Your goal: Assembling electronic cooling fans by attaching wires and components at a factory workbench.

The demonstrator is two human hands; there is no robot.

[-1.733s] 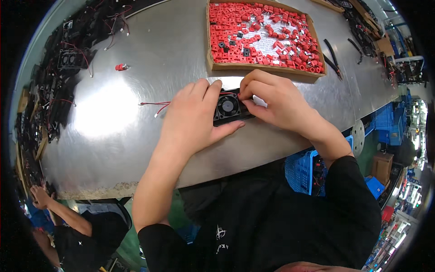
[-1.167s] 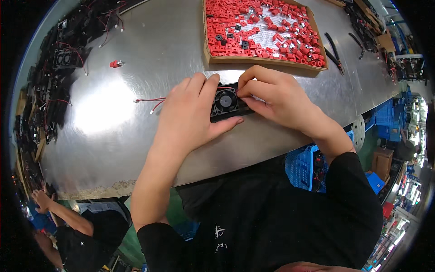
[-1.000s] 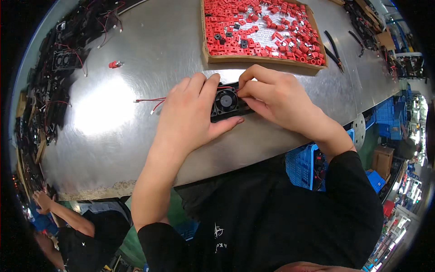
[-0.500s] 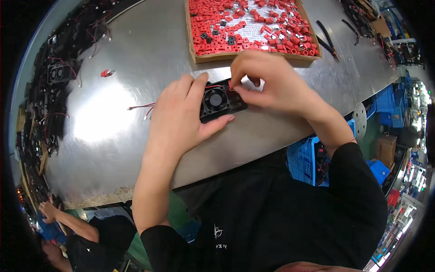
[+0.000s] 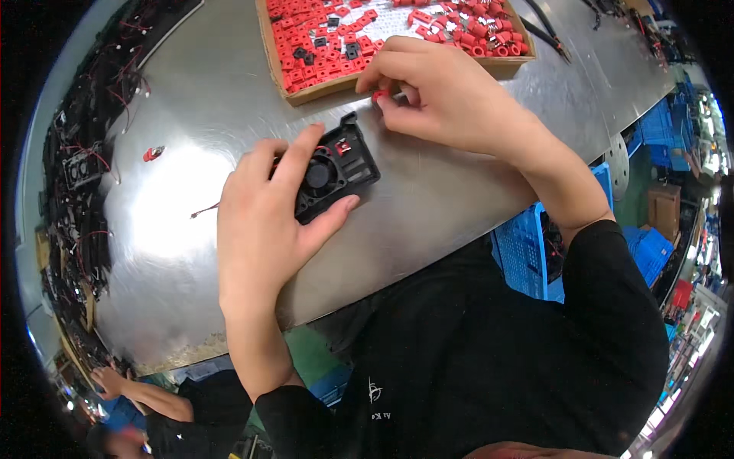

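Observation:
My left hand [image 5: 264, 203] is closed around a black plastic housing [image 5: 358, 176], its thumb along the near edge and its fingers over the far side. Set into the housing is a small black fan [image 5: 318, 175], partly covered by my fingers. Near the housing's uncovered end sits a red piece with metal contacts [image 5: 342, 147]. Thin wires [image 5: 203, 211] stick out to the left from under my left hand. My right hand [image 5: 436, 96] pinches a small red plastic part [image 5: 380, 96] at the near edge of the tray, apart from the housing.
A shallow cardboard tray [image 5: 317, 93] holds many red parts and several black ones. One red part [image 5: 154, 154] lies alone on the metal table [image 5: 420, 206]. Pliers [image 5: 550, 34] rest right of the tray. Wired fan units crowd the left edge. A blue basket [image 5: 520, 252] stands below; a co-worker's hand [image 5: 111, 381] shows lower left.
My right hand has drawn back from the housing toward the tray and now pinches a red part. My left hand has shifted left with the housing, whose red piece is now uncovered.

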